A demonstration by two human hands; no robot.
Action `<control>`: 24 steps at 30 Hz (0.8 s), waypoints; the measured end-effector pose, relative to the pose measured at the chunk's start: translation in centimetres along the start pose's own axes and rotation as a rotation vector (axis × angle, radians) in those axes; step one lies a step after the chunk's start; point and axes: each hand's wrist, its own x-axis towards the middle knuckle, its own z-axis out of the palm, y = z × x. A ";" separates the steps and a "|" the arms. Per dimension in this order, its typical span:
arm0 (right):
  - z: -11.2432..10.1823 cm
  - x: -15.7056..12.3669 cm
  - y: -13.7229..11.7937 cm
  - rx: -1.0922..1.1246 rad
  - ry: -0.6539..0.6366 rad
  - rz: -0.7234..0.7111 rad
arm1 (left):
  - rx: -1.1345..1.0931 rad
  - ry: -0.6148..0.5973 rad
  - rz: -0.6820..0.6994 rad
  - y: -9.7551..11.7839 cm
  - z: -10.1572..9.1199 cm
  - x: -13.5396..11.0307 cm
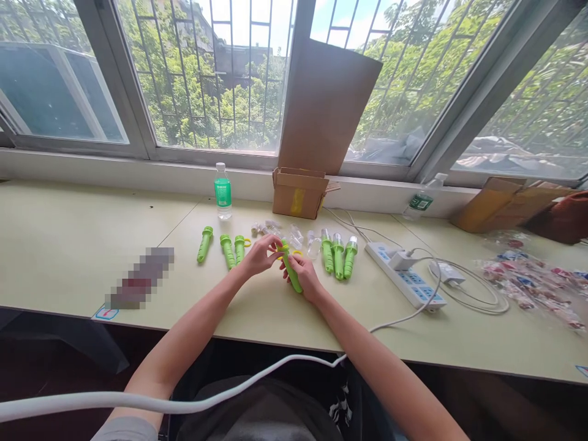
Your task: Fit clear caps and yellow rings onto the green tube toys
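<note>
Green plastic tubes (pixel 204 245) sit left of the hands; then, over the table (pixel 257 312), the left hand (pixel 261 255) seems to pinch the half-hidden top of a tilted tube (pixel 294 282), while the right hand (pixel 306 275) grips its body. I'd expect it light, stiff, a little slick, best held mid-length.

Seven green tubes (pixel 293 279), two bottles (pixel 223 191), one power strip (pixel 416 288)
Left of the power strip: three clear-capped tubes (pixel 338 257), one held, three farther, one bottle; behind it, another.
</note>
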 end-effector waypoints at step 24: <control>0.4 -0.2 0.3 -0.295 0.177 -0.192 | 0.334 0.158 0.073 -0.1 0.4 -0.6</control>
